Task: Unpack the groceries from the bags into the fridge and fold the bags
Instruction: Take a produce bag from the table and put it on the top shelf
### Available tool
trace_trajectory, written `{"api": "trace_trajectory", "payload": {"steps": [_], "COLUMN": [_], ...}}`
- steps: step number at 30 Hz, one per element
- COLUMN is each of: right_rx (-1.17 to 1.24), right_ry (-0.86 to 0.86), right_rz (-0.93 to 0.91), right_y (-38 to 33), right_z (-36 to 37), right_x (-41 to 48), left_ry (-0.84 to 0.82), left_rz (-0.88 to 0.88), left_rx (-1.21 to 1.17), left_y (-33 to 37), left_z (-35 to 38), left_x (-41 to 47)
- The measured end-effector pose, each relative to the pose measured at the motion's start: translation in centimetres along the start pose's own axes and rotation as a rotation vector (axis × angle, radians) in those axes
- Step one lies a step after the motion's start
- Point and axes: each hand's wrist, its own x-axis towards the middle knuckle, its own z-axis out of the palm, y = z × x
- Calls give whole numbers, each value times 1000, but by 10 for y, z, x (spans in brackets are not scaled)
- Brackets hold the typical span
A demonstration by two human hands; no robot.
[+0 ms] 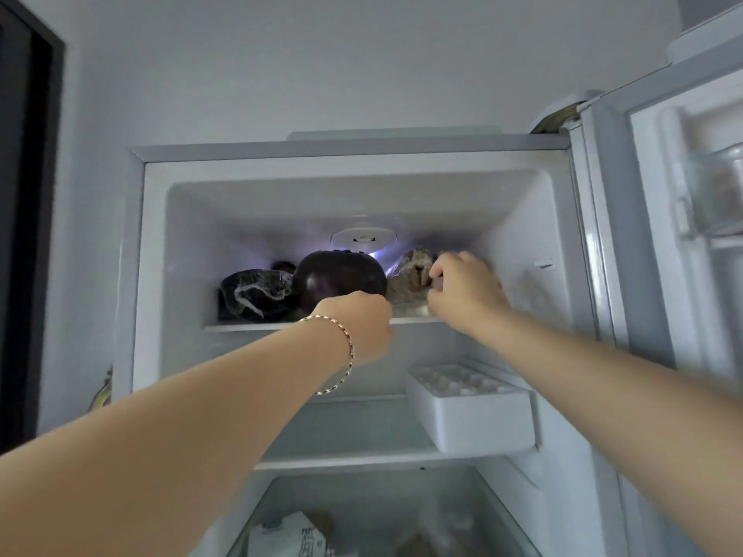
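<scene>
Both arms stretch up into the open fridge (154,275), top shelf (249,326). L hand (360,323), bracelet (343,351) on wrist, grips the dark round eggplant (337,277) from below at the shelf's front edge. R hand (462,291) is curled onto a clear-wrapped packet (410,275) just beside it; can't tell how firm the grip is.
</scene>
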Motion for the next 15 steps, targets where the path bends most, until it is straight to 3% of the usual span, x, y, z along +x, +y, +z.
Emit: {"api": "trace_trajectory", "payload": {"steps": [4,8,10,15], "right_rx": [57,81,23,25], "right_ry": [-305,-545,-625,-775], "right_rz": [-92,-166,-231,-494], "right_y": [-45,-86,-103,-176], "right_z": [-10,-10,-9,-13], "right_x": [-59,-106,-129,-221], "left_ry": [-381,-441,-410,-587], "left_rz": [-40,-163,-181,-311], "left_rx": [-69,-148,-93,58], "left_y": [-27,-52,-62,-86], "left_z": [9,20,17,6], "left_x": [-58,-121,-149,-286]}}
